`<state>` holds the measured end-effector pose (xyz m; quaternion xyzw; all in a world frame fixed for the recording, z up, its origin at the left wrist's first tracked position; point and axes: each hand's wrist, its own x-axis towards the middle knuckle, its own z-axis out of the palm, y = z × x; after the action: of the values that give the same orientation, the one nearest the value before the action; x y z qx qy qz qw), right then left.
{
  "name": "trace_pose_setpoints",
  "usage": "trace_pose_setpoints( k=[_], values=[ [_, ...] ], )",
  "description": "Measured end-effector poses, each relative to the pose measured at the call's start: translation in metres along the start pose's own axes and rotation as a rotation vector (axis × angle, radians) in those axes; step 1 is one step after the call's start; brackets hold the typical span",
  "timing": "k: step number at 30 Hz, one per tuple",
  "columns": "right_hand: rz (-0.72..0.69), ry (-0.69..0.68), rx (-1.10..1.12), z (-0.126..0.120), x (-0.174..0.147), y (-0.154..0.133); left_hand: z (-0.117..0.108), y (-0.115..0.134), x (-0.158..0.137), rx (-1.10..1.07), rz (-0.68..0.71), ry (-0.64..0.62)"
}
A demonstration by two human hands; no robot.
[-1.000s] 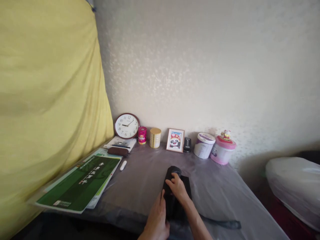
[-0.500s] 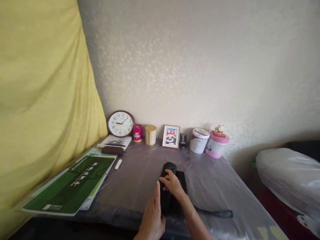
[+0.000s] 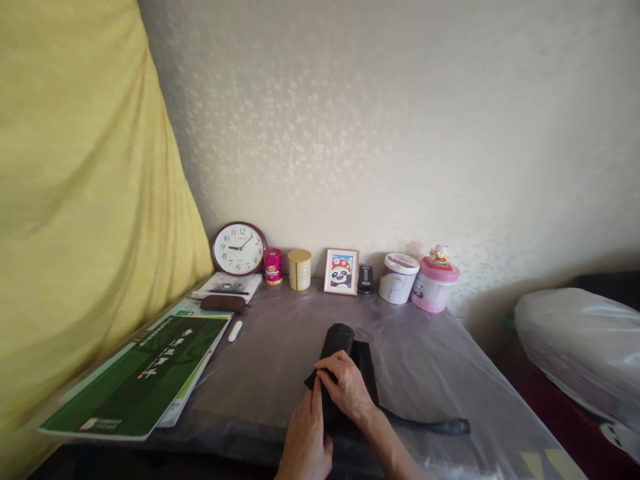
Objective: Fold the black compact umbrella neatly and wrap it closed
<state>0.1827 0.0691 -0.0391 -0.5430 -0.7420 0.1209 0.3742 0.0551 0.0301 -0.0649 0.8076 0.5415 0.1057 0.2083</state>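
Observation:
A black fabric item, partly rolled, lies on the grey table in front of me. A dark strap trails from it to the right. My right hand rests on top of it with the fingers curled over its left edge. My left hand presses against its near left side, thumb and fingers touching the fabric. Both hands grip the same black item.
Along the wall stand a round clock, a pink tin, a yellow tin, a framed panda picture, a white tub and a pink tub. Green books lie left. A yellow curtain hangs left; a white bag sits right.
My right hand slid back along the black item toward me and curled over its left edge. My left hand closed in beside it. The view shifted slightly.

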Motion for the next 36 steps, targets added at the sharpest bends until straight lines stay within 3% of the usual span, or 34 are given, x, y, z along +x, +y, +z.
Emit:
trace_pose_setpoints(
  k=[4,14,18,20,23,25,31,36],
  values=[
    [-0.114,0.041,-0.107,0.005,0.0,0.02,0.001,0.001,0.0,0.053,-0.024,-0.037],
    [0.082,0.052,-0.231,0.002,0.056,0.084,0.0,-0.003,0.006,0.0,-0.026,-0.04],
    [0.242,0.219,-0.319,-0.009,0.052,0.079,-0.005,-0.004,0.006,0.008,0.001,-0.013],
    [0.194,0.271,-0.294,-0.009,0.038,0.069,-0.007,-0.004,0.007,0.03,0.003,-0.014],
    [0.058,0.215,-0.249,0.0,0.017,0.054,-0.011,-0.002,0.006,0.082,-0.012,-0.014],
    [0.057,0.209,-0.263,0.005,0.011,0.052,-0.01,-0.002,0.006,0.084,-0.019,-0.018],
    [0.249,0.359,-0.133,-0.012,0.012,0.088,-0.005,-0.012,0.011,-0.096,-0.025,-0.049],
    [0.518,0.456,0.166,-0.046,-0.009,0.114,-0.033,-0.015,0.004,-0.457,-0.027,0.027]
  ],
)
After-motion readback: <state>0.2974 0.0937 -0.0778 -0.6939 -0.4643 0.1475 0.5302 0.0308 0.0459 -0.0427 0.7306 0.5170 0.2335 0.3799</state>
